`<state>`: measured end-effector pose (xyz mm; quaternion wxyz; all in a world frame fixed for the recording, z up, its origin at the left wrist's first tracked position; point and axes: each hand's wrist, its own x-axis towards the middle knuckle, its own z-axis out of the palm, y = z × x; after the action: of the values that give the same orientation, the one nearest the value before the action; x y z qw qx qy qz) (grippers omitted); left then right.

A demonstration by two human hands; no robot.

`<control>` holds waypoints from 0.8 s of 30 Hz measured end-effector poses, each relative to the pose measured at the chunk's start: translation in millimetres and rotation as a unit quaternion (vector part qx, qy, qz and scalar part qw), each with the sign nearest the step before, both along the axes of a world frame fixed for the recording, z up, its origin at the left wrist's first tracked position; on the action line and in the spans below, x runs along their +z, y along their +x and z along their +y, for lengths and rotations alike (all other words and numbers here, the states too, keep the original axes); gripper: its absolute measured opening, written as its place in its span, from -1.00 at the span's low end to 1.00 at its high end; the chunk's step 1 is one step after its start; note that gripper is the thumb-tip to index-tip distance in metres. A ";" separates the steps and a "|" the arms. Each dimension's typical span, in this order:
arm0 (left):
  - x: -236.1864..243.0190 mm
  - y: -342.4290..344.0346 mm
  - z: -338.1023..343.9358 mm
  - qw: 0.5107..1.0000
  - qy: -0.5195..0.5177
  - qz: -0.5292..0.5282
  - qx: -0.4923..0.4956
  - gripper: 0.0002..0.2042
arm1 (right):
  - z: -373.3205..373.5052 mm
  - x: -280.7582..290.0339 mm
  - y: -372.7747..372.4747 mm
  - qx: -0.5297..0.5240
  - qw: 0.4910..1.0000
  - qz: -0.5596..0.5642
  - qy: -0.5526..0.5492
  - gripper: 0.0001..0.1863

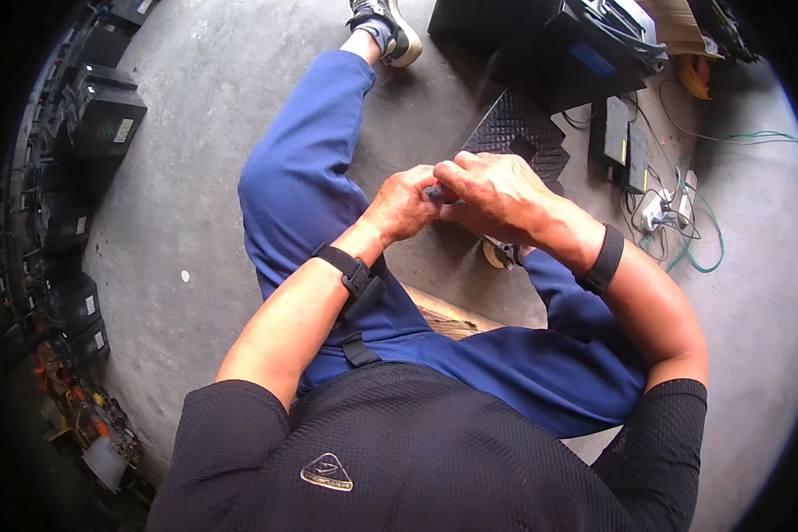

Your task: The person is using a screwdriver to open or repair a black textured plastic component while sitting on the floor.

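My left hand (401,206) and my right hand (503,197) meet in front of me, above the gap between my legs. Both are closed, fingers curled inward. A small dark grey object (434,192) shows between them, gripped from both sides; its ends are hidden by the fingers, so its kind cannot be made out. Beneath and just beyond my right hand, a black sheet or mat with a raised quilted pattern (507,124) lies near the floor, partly covered by that hand.
A large black box (541,44) with cables on top stands ahead to the right. Beside it are black adapter-like boxes (618,142), a white plug (656,213) and a green wire (711,257). Black battery-like blocks (106,111) line the left. A wooden piece (448,316) lies under me.
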<state>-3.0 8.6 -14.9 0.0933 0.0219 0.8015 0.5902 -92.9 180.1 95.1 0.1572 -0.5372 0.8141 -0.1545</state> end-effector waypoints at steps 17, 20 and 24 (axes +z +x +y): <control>1.0 -2.9 -5.3 0.958 -0.206 -0.196 0.041 -0.53 | 3.2 2.0 -2.0 0.018 1.000 -0.017 -0.013 -0.69; 1.0 -2.4 -6.2 0.956 -0.207 -0.203 0.043 -0.54 | 2.5 4.3 -2.7 0.019 1.000 -0.016 -0.015 -0.71; 1.6 -2.9 -6.9 0.954 -0.213 -0.206 0.044 -0.54 | 2.3 7.7 -2.7 0.009 1.000 -0.008 -0.018 -0.73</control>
<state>-5.8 1.7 -13.3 0.2328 -0.1559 0.8720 0.4013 -95.6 182.4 102.8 0.1551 -0.5462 0.8049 -0.1723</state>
